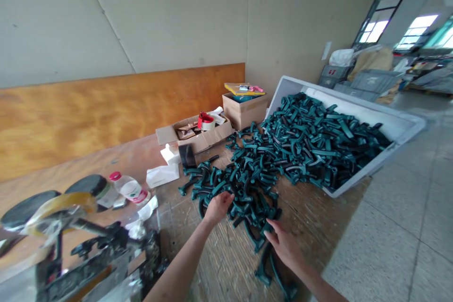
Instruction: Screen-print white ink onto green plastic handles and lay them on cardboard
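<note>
A large heap of dark teal plastic parts, curved and T-shaped, lies spread over a worn wooden tabletop. More of them fill a tilted white plastic bin and spill from its open side. My left hand rests on the near edge of the heap, with its fingers among the parts. My right hand reaches in from the lower right, its fingertips touching a curved teal part. Several loose parts lie just beneath that hand.
At the lower left stands a black mechanical stand, and a plastic bottle lies behind it. Cardboard boxes and white paper sit at the table's far side. A tiled floor drops beyond the right edge.
</note>
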Tool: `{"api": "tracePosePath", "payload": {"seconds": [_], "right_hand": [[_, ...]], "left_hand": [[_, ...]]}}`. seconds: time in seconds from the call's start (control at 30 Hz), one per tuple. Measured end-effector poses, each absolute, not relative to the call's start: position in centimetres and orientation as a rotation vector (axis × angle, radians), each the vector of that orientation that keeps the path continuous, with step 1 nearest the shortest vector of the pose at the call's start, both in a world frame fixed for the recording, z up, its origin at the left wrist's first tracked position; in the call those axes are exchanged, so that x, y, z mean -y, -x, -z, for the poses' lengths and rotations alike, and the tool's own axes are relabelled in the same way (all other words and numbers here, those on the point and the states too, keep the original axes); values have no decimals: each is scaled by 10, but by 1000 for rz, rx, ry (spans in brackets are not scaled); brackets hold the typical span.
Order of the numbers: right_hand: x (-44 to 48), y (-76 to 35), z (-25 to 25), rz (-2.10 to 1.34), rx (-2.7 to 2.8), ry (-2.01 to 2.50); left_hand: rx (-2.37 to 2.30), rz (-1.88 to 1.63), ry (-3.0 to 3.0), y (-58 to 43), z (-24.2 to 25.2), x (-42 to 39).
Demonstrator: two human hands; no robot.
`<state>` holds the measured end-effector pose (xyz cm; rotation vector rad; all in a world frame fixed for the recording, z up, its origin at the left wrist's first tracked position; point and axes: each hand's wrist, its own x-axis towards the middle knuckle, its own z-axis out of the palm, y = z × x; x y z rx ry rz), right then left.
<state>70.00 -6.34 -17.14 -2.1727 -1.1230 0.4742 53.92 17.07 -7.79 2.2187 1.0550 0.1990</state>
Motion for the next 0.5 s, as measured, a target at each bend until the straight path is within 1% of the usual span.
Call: {"api": "tracePosePath", "payload": {"seconds": [0.07, 0.13, 0.23, 0.33, 0.4, 0.5], "right_hand": [[51, -737, 152, -456, 1270, 2196], [18, -784, 131, -366, 1397, 2146], [-65, -856, 102, -138, 1578, 2031], [-166, -916, 80, 13, 1647, 2055], [-231, -946, 72, -11, 1614, 2156], [-311, -979, 73, -160, 1515, 2364]], "left_hand": [[-1109, -224, -2228, -564, 83, -191], [-1174, -255, -2226, -592, 88, -215], [-1273, -304, -2215, -635, 97, -252], [-1360, -310, -2201, -673, 104, -285], [-1391, -287, -2197, -692, 108, -306], [-1402, -254, -2210, -714, 116, -338]]}}
